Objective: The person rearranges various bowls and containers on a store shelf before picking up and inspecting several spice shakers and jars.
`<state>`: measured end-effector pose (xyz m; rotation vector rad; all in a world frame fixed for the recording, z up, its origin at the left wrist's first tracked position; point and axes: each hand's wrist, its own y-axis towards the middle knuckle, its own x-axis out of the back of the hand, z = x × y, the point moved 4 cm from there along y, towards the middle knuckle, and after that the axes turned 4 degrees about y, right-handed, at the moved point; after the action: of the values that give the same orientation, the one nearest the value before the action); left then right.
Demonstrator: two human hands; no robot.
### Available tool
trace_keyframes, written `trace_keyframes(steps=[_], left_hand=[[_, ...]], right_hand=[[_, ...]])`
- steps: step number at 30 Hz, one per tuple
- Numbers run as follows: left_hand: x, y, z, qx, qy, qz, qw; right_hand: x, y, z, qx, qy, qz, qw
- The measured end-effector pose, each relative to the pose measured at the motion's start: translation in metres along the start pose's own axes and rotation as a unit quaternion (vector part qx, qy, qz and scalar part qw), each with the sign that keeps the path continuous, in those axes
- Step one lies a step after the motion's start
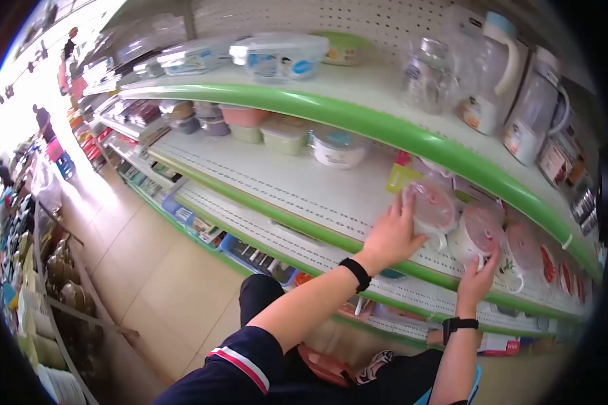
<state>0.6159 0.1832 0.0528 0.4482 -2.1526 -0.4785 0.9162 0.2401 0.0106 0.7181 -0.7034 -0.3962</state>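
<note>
On the middle shelf, a lidded mug point(434, 208) with a clear, pinkish lid stands at the left end of a row of similar mugs. My left hand point(390, 235) grips its left side, fingers up by the lid and thumb lower down near the handle. Just to the right is a second lidded mug point(481, 233), white with a handle. Around its front, near the handle, my right hand point(478, 280) has its fingers closed. Another lidded mug point(521, 246) sits directly right of that one. A yellow-green and pink package point(402, 174) is behind my left fingers.
The green-edged upper shelf point(304, 104) overhangs the mugs and carries plastic jugs point(490, 74) and food containers point(284, 57). Further left on the middle shelf is a round white container point(339, 147). A rack point(54, 290) lines the aisle, with people in the distance.
</note>
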Motion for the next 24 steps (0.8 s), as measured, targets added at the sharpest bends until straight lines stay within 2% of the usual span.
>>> trace_keyframes(steps=[4,7,13,16,18,21,24], left_hand=[[-0.001,0.001,-0.005,0.007,-0.020,0.027,0.999],[-0.001,0.000,-0.006,-0.007,-0.001,0.003,1.000],[-0.003,0.000,-0.005,-0.017,-0.012,-0.012,1.000],[0.001,0.000,-0.009,0.009,-0.019,0.022,1.000],[-0.007,0.001,-0.003,-0.029,-0.002,-0.016,0.999],[-0.005,0.002,-0.007,0.016,0.017,0.026,0.999],[-0.002,0.000,-0.009,0.016,0.000,0.021,1.000]], right_hand=[[0.004,0.001,0.009,0.002,-0.005,0.002,1.000],[0.005,0.000,0.013,-0.006,0.013,0.008,1.000],[0.006,-0.001,0.010,0.045,-0.012,-0.004,0.999],[0.001,-0.005,-0.006,0.009,-0.011,-0.003,1.000],[-0.003,-0.006,-0.013,0.006,-0.008,-0.005,1.000],[0.003,-0.004,0.003,0.044,-0.035,-0.014,0.998],[0.013,0.002,0.023,0.071,-0.022,-0.023,0.997]])
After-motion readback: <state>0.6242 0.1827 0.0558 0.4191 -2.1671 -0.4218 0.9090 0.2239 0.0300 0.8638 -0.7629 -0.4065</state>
